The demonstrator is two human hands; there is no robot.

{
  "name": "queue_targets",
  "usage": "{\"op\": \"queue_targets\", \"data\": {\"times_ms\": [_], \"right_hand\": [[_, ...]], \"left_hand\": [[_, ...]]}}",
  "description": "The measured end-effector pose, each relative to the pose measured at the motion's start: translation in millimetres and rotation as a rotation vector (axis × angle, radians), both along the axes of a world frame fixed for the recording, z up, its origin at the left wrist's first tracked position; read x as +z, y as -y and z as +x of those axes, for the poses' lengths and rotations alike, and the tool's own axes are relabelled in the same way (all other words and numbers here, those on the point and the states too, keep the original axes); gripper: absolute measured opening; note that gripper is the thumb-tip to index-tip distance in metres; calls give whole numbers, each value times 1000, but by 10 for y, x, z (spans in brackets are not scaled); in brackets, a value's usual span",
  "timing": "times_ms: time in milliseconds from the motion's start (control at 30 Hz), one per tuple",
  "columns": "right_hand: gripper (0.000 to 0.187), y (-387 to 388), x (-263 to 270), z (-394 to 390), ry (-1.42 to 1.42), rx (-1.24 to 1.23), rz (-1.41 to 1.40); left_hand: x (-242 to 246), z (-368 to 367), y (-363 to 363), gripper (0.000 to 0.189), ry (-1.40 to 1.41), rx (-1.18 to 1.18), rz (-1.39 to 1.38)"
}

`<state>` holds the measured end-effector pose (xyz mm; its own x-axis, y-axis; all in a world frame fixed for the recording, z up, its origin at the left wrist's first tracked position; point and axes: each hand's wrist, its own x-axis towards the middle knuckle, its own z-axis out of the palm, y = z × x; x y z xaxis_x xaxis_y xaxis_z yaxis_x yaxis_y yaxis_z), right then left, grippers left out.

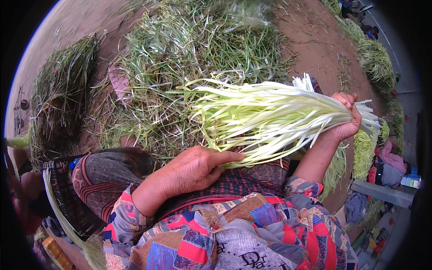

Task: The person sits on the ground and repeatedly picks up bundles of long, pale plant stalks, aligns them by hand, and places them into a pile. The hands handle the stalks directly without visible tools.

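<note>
My right hand point(347, 114) is closed around the white stem end of a large bunch of pale yellow-green leafy stalks point(270, 111), possibly blanched chives. The bunch lies sideways above my lap, its leaf tips fanned to the left. My left hand point(206, 165) is at the lower edge of the leaves, index finger stretched out and touching them, thumb below. Its other fingers are hidden, so I cannot tell whether it pinches any leaf. More white stem ends point(303, 82) show behind the bunch.
Loose green leaves point(202, 44) are heaped on the ground ahead. Another leafy pile point(64, 91) stands at the left, near a black plastic crate point(71, 202). Stacked bundles point(374, 64) line the right. Past a grey beam point(381, 194) is a person in striped clothing point(391, 173). Part of another person shows far left.
</note>
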<state>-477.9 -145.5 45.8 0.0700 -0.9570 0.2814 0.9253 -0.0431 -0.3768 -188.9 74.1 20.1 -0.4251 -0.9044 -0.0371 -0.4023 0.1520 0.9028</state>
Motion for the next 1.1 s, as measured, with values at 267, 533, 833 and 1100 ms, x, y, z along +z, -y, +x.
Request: {"op": "queue_targets", "data": {"times_ms": [267, 533, 833, 1100], "right_hand": [[32, -7, -47, -584, 48, -119, 43], [28, 18, -545, -637, -45, -140, 254], [28, 12, -591, -561, -74, -120, 232], [28, -30, -555, -476, -96, -152, 224]], "left_hand": [[-94, 372, -124, 19, 203, 239, 48], [225, 567, 106, 8, 247, 700, -219], [289, -88, 554, 14, 193, 500, -473], [225, -247, 751, 15, 291, 504, -508]]}}
